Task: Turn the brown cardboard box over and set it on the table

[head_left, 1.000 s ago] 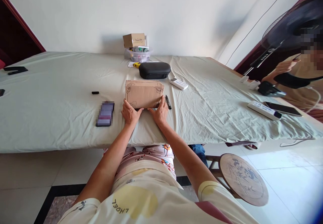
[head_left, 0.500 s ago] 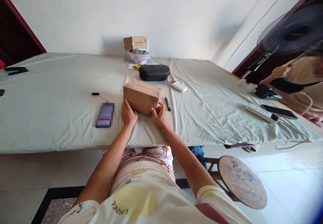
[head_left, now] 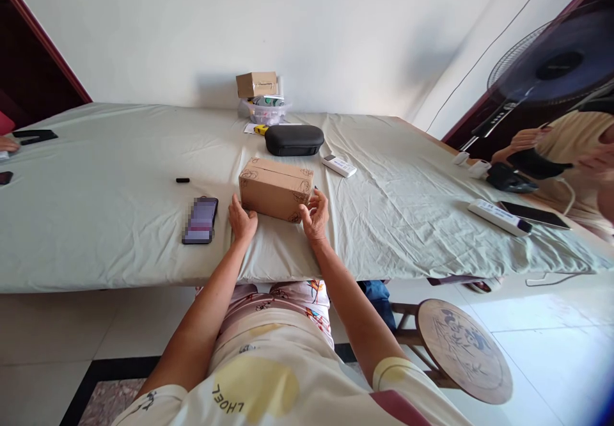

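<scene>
A closed brown cardboard box (head_left: 275,199) with dark scribbled curls at its corners rests on the cloth-covered table. My left hand (head_left: 243,218) lies beside the box's left end, fingers extended and thumb near the lower front edge. At the right end, my right hand (head_left: 315,216) has its fingers apart, its thumb by the front corner; whether it touches the cardboard is hard to tell. The right hand hides nearly all of a black pen. To the left lie a phone (head_left: 200,221) with a blurred screen and a small black cap (head_left: 182,180).
Behind the box stand a black hard case (head_left: 294,140), a white device (head_left: 339,165) and a plastic tub (head_left: 265,111) carrying a small box (head_left: 256,84). A person sits at the right near a fan (head_left: 559,66); another hand (head_left: 8,143) shows far left. A stool (head_left: 464,351) stands below.
The box has shifted slightly right and turned a little. My right hand has moved right, over the pen, and both hands' fingers have loosened from the box. Another person's hand has appeared far left.
</scene>
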Available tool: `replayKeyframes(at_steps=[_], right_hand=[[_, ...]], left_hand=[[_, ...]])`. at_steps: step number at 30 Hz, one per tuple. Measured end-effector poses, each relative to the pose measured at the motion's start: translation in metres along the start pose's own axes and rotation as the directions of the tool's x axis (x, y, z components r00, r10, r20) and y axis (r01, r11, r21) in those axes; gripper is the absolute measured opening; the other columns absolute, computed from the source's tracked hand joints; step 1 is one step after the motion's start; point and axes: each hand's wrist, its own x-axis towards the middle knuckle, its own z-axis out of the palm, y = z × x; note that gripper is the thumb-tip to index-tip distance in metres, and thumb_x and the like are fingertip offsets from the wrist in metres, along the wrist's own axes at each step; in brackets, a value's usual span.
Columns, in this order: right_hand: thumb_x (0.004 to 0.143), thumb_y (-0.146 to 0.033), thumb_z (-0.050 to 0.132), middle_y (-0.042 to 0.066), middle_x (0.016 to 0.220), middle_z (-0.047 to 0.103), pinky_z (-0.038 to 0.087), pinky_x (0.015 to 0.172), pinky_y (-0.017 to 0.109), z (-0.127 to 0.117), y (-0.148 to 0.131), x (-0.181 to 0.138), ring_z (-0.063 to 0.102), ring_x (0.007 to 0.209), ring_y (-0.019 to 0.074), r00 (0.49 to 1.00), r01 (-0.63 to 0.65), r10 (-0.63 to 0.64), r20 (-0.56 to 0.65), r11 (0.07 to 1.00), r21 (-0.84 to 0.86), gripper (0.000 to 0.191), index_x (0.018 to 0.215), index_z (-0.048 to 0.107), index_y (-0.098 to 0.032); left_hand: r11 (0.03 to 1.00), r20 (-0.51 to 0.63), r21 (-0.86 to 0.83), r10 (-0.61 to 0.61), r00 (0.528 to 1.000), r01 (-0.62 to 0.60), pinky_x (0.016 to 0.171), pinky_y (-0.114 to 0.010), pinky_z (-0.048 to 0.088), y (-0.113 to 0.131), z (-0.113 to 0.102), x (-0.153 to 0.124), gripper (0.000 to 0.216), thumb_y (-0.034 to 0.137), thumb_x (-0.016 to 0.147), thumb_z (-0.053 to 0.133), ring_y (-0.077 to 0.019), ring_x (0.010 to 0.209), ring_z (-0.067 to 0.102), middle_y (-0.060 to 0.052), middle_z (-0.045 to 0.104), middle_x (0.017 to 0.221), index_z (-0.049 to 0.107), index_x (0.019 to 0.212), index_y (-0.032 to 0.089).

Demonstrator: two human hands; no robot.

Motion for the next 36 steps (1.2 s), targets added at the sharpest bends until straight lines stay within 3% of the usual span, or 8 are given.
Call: replayKeyframes(at_steps=[6, 12, 16, 20, 25, 29, 33, 36], right_hand=[[0.096, -0.065, 0.054, 0.019, 0.149, 0.050, 0.060, 0.088, 0.047, -0.003, 0.003, 0.013, 0.063, 0.120, 0.0306, 0.994, 0.105, -0.102, 0.042, 0.990, -0.094, 0.080, 0.163, 0.033, -0.026], [0.102, -0.053, 0.051, 0.017, 0.161, 0.042, 0.047, 0.117, 0.061, -0.001, -0.008, 0.019, 0.041, 0.153, 0.0350, 0.972, 0.215, -0.198, 0.126, 0.965, -0.147, 0.057, 0.153, 0.048, -0.026], [0.101, -0.055, 0.051, 0.019, 0.154, 0.047, 0.061, 0.098, 0.048, -0.005, -0.008, 0.016, 0.051, 0.144, 0.0323, 0.981, 0.159, -0.149, 0.122, 0.984, -0.074, 0.056, 0.148, 0.051, -0.024], [0.099, -0.055, 0.052, 0.017, 0.146, 0.053, 0.063, 0.084, 0.039, -0.008, 0.000, 0.013, 0.059, 0.131, 0.0302, 0.998, 0.054, -0.054, 0.042, 0.999, -0.007, 0.055, 0.145, 0.051, -0.025], [0.098, -0.059, 0.053, 0.015, 0.138, 0.056, 0.062, 0.077, 0.036, -0.001, 0.008, 0.012, 0.068, 0.111, 0.0253, 0.994, -0.091, 0.097, -0.040, 0.985, 0.145, 0.056, 0.142, 0.048, -0.025], [0.089, -0.071, 0.062, 0.008, 0.114, 0.064, 0.057, 0.061, 0.030, 0.010, 0.006, 0.007, 0.068, 0.080, 0.0173, 0.980, -0.187, 0.168, 0.103, 0.956, 0.225, 0.060, 0.128, 0.051, -0.026], [0.084, -0.078, 0.066, -0.005, 0.075, 0.061, 0.053, 0.059, 0.028, 0.017, 0.003, -0.001, 0.065, 0.064, 0.0153, 0.953, -0.212, 0.145, 0.267, 0.946, 0.243, 0.064, 0.117, 0.051, -0.025], [0.087, -0.080, 0.061, -0.006, 0.068, 0.062, 0.052, 0.060, 0.029, 0.016, 0.001, -0.003, 0.066, 0.062, 0.0160, 0.948, -0.199, 0.122, 0.295, 0.948, 0.249, 0.063, 0.116, 0.052, -0.025]], left_hand=[[1.000, 0.011, 0.008, 0.029, 1.000, -0.029, 0.119, -0.055, 0.046, -0.001, 0.003, -0.001, 0.079, 0.010, 0.079, 0.060, -0.0372, 0.142, 0.055, -0.022, 0.061, 0.143, 0.040, 0.155, 0.013], [1.000, 0.019, 0.005, 0.018, 1.000, -0.018, 0.120, -0.054, 0.046, -0.002, 0.004, 0.000, 0.077, 0.013, 0.081, 0.061, -0.0374, 0.141, 0.057, -0.023, 0.061, 0.145, 0.040, 0.155, 0.012], [1.000, 0.018, -0.008, 0.024, 1.000, -0.024, 0.122, -0.050, 0.045, -0.003, 0.005, -0.001, 0.078, 0.013, 0.081, 0.061, -0.0357, 0.145, 0.055, -0.024, 0.058, 0.151, 0.039, 0.156, 0.010], [0.999, 0.003, -0.035, 0.020, 1.000, -0.020, 0.119, -0.049, 0.047, -0.006, 0.006, -0.001, 0.084, 0.014, 0.083, 0.062, -0.0344, 0.146, 0.055, -0.024, 0.056, 0.155, 0.031, 0.161, 0.010], [0.999, 0.111, -0.028, 0.034, 0.993, -0.031, 0.110, -0.048, 0.053, -0.005, 0.006, -0.001, 0.074, 0.021, 0.089, 0.063, -0.0331, 0.125, 0.071, -0.018, 0.073, 0.134, 0.037, 0.158, 0.015], [0.994, 0.222, -0.007, 0.111, 0.969, -0.112, 0.103, -0.046, 0.056, -0.002, 0.007, -0.003, 0.057, 0.026, 0.087, 0.069, -0.0338, 0.114, 0.074, -0.015, 0.077, 0.123, 0.053, 0.141, 0.019], [0.999, 0.196, -0.039, 0.042, 0.980, -0.035, 0.093, -0.045, 0.060, -0.002, 0.008, -0.003, 0.059, 0.029, 0.086, 0.069, -0.0338, 0.111, 0.074, -0.014, 0.076, 0.118, 0.047, 0.141, 0.018], [0.995, 0.174, -0.093, 0.046, 0.984, -0.030, 0.094, -0.043, 0.060, -0.003, 0.008, -0.003, 0.059, 0.029, 0.088, 0.068, -0.0308, 0.111, 0.074, -0.012, 0.075, 0.121, 0.044, 0.142, 0.020]])
